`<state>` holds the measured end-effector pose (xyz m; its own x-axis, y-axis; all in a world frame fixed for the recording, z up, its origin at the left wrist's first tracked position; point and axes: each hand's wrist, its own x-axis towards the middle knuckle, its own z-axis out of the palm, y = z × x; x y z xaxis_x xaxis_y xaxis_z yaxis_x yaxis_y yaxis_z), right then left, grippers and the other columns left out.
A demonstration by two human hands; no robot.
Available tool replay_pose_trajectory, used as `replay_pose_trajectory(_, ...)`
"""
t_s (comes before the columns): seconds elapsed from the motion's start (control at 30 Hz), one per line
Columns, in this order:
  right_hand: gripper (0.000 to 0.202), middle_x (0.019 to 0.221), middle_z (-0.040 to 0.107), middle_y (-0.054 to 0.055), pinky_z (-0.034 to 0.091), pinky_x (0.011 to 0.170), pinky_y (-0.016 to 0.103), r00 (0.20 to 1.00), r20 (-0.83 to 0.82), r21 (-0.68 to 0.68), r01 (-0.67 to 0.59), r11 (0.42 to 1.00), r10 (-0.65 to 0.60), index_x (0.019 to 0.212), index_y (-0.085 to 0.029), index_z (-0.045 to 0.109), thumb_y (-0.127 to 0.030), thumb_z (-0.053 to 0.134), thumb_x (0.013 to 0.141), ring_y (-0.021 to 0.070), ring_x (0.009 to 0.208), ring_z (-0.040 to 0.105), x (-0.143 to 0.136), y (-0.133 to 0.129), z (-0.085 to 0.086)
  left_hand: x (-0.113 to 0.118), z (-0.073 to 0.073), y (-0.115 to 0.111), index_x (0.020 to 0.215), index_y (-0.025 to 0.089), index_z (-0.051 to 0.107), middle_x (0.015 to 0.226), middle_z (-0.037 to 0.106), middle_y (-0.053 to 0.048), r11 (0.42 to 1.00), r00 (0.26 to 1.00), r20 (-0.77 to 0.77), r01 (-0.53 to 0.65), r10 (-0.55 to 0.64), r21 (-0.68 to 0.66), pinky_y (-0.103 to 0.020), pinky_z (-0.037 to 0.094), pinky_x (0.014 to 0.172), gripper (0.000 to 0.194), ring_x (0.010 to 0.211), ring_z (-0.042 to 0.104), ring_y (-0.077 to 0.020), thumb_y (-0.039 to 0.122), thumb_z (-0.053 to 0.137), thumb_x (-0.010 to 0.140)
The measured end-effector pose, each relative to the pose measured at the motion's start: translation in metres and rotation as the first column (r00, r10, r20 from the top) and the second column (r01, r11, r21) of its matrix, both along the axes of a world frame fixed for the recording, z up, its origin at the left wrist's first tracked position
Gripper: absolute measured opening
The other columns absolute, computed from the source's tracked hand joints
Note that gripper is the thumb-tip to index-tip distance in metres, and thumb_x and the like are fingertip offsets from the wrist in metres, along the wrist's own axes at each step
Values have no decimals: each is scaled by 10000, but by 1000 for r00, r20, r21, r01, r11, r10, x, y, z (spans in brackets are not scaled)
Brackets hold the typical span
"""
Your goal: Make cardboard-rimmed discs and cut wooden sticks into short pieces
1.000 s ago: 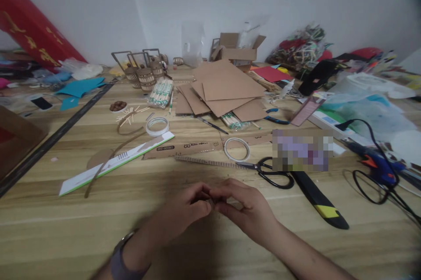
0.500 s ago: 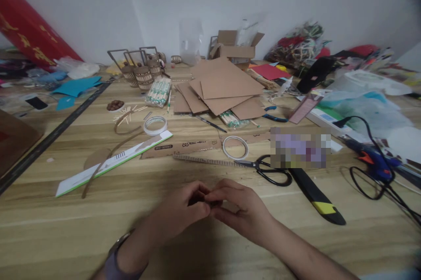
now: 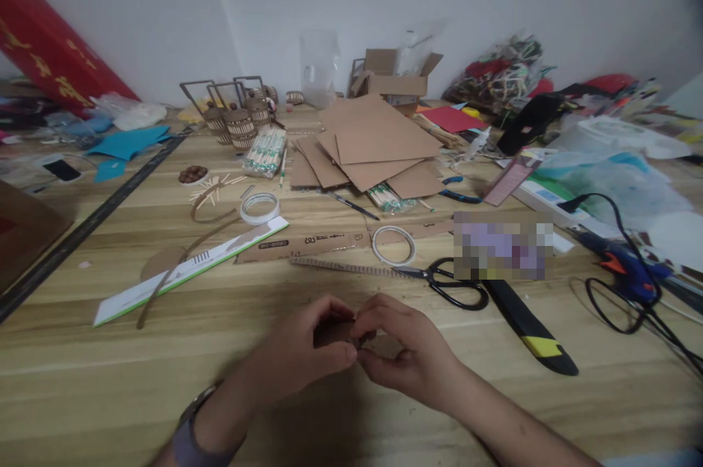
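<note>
Small brown piece [image 3: 365,340] held above the table [image 3: 126,397] between narrowly pinched fingers of left hand [image 3: 296,361] and right hand [image 3: 417,350], largely hidden; degree of completion unclear, corrugated strip [image 3: 346,267] lying at scissors [image 3: 430,278].

Left hand [image 3: 313,350], right hand [image 3: 409,346] together, fingers curled.

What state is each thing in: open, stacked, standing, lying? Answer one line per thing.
Cardboard box: open, flaps spread
Cardboard sheets: stacked askew
Lidded baskets: upright, handles raised
Glue gun: lying on its side
Scissors: lying flat, blade opening unclear
Corrugated strip: laid out lengthwise
Left hand, right hand: curled around small piece
</note>
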<state>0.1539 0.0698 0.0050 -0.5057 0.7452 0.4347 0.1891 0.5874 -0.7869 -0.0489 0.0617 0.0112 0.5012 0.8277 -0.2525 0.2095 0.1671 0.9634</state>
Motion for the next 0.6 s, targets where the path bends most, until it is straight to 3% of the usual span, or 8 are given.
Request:
replay_pose_trajectory(0.2,187,872,674,19,543,693,261,999,4,47,35,998,-35,1009,-238,649,-161,689,844,149,772,655,5,0,2,-1,1,3,1078,174,598,1119,695,-104,1000,993,114,-24,26,-18,-385,454,913,422,1063,614,-262,522,638,843)
replay_pose_trajectory(0.37,162,920,699,40,569,692,252,998,-48,103,38,994,-33,1047,-250,677,-238,707,889,149,796,680,8,1,1,-2,1,2,1094,177,601,1068,683,-81,996,973,231,8,14,-94,-356,450,847,568,991,609,-240,631,695,766)
replay_pose_trajectory(0.6,118,898,712,46,573,658,240,998,-70,103,3,995,4,1016,-256,724,-245,681,906,155,787,698,5,-2,1,1,2,-2,1091,176,626,1033,664,-57,989,966,257,30,8,-142,-338,443,826,459,957,595,-218,473,744,760)
